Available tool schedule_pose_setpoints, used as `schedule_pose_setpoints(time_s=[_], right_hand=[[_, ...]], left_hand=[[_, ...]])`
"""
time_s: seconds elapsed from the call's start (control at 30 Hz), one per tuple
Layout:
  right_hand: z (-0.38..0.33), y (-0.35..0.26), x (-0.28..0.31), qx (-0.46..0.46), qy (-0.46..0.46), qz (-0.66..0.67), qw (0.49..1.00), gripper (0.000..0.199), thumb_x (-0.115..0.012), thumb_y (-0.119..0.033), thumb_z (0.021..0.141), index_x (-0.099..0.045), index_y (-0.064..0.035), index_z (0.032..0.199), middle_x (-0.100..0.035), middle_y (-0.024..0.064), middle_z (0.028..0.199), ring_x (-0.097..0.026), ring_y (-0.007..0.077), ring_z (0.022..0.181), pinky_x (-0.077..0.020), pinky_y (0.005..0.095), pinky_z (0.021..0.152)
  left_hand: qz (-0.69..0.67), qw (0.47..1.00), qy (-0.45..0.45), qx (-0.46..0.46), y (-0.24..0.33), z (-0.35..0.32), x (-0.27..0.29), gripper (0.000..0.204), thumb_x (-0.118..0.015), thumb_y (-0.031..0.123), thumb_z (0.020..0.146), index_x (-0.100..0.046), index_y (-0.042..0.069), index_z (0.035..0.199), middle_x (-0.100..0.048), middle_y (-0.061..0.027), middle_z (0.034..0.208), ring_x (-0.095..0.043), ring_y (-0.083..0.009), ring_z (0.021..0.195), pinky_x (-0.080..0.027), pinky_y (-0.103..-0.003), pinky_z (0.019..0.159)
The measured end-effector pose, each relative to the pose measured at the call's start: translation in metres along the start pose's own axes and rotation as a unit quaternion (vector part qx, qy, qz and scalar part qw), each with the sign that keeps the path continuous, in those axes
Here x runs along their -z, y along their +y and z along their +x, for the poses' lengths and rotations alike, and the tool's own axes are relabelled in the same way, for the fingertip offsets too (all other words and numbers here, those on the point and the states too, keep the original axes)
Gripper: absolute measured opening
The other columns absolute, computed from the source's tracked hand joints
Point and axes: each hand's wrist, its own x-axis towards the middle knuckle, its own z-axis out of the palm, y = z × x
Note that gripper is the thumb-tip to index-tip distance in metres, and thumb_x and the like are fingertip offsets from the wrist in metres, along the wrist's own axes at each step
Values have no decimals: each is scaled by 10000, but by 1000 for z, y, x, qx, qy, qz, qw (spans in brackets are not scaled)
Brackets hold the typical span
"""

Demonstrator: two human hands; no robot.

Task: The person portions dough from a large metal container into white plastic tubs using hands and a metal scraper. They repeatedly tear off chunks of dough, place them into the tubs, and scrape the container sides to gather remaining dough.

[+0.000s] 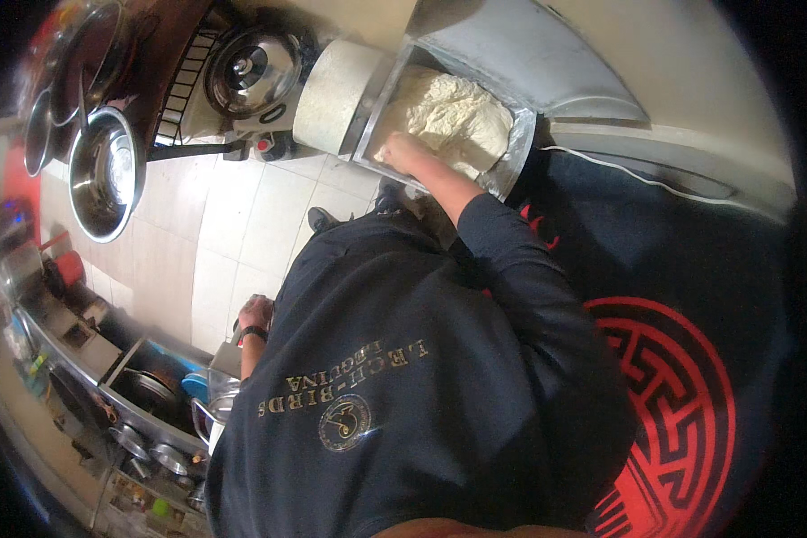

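Note:
A large mass of pale dough (457, 117) fills much of a rectangular metal tub (523, 143) at the top middle. My right hand (405, 152) is closed at the dough's left edge, with its fingers curled down into it and their tips hidden. Low at my left side, my left hand (256, 312) wears a black band at the wrist. Its fingers are bent, beside a small red bit and the corner of a metal counter. What lies under them is hidden.
Left of the tub stands a pale round container (332, 99). Nearby are a glass-lidded pan (253, 70) and a long-handled metal pan (108, 175). A sink (148, 377) with dishes lies lower left. A white cable (637, 179) runs along the right wall above a dark cloth with red patterns (681, 403).

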Motion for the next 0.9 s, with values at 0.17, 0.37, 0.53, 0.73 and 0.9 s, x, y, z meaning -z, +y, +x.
schedule_pose_setpoints(time_s=[0.17,0.37,0.53,0.73,0.9], right_hand=[[-8,33,-26,-158,-24,82,984,346,-609,-300,805,-686,12,931,-654,248,986,-647,387,912,-512,449,811],[-3,1,-28,-225,-1,103,969,373,-689,-331,764,-696,4,930,-664,235,981,-644,375,945,-503,440,835],[12,6,-55,-249,60,56,965,278,-660,-272,785,-709,-17,884,-673,219,950,-647,367,924,-512,424,817],[20,24,-21,-192,-107,127,967,304,-642,-306,787,-699,-8,822,-667,161,779,-648,319,699,-533,395,688],[5,30,-5,-126,-247,372,886,356,-576,-306,839,-663,36,792,-652,145,749,-617,244,632,-522,363,634]], left_hand=[[-417,888,9,196,25,15,-2,222,-646,88,849,-608,-65,1005,-645,-131,845,-622,-203,694,-503,-301,564],[-318,929,4,191,0,-8,1,214,-653,147,863,-628,-38,968,-654,-95,776,-615,-164,625,-489,-267,504],[-284,930,18,235,3,-39,13,176,-645,188,877,-634,14,849,-624,-51,702,-582,-135,563,-469,-251,482],[-313,925,5,215,-11,-37,4,198,-636,207,890,-615,13,853,-591,-42,672,-531,-131,519,-393,-240,431],[-414,896,-36,156,-71,-4,-24,206,-626,197,896,-610,3,962,-645,-67,792,-614,-161,654,-448,-256,509]])
